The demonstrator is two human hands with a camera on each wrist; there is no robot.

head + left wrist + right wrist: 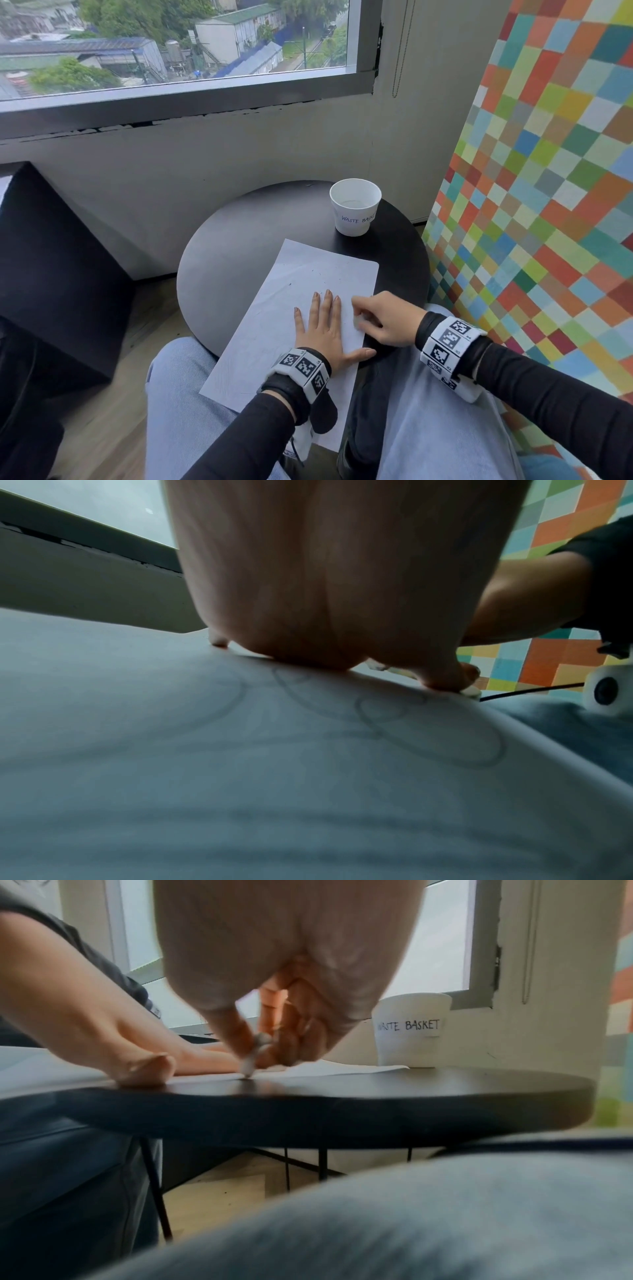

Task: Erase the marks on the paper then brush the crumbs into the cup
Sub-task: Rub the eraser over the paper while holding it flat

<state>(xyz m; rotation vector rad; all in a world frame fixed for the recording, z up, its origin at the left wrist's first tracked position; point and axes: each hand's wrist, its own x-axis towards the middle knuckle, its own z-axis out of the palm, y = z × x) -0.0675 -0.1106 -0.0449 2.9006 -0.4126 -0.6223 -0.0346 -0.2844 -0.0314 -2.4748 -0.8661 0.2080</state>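
A white sheet of paper (301, 291) lies across the round black table (239, 240) and hangs over its near edge onto my lap. Faint pencil loops (377, 718) show on the overhanging part. My left hand (323, 325) lies flat on the paper, fingers straight and spread. My right hand (380, 318) pinches a small white eraser (251, 1056) and holds its tip against the paper's right edge. Dark crumbs (313, 274) dot the paper beyond my fingers. The white cup (354, 207) marked "WASTE BASKET" stands upright at the table's far right.
A black box-like block (58, 267) stands on the left beside the table. A wall of coloured squares (531, 205) rises close on the right. The window wall (205, 164) is behind the table. My knees in light jeans (428, 428) sit under the near edge.
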